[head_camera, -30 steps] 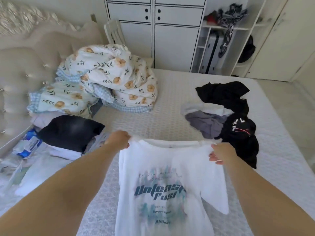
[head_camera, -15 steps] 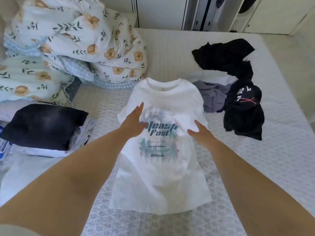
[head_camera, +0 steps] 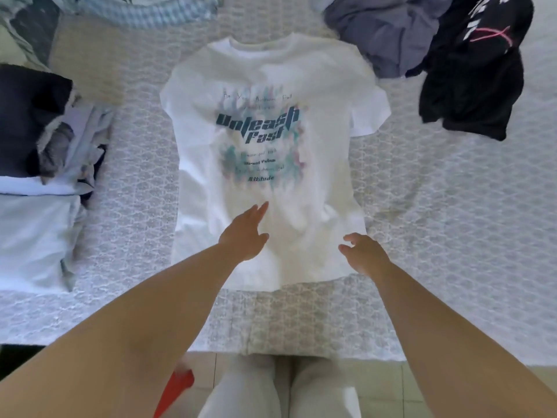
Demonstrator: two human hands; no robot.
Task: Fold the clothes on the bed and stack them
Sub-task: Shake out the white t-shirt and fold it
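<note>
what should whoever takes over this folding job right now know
Left hand: open, fingers straight, on the lower part of the white tee.
Right hand: open, fingers loosely curled, at the tee's lower right; no grip on anything.
Tee lies flat, print up, collar away from you, in the middle of the bed.
Done: folded stack at the left.
Left: fold this tee and stack it, then the grey garment and black clothes heaped at upper right.
</note>
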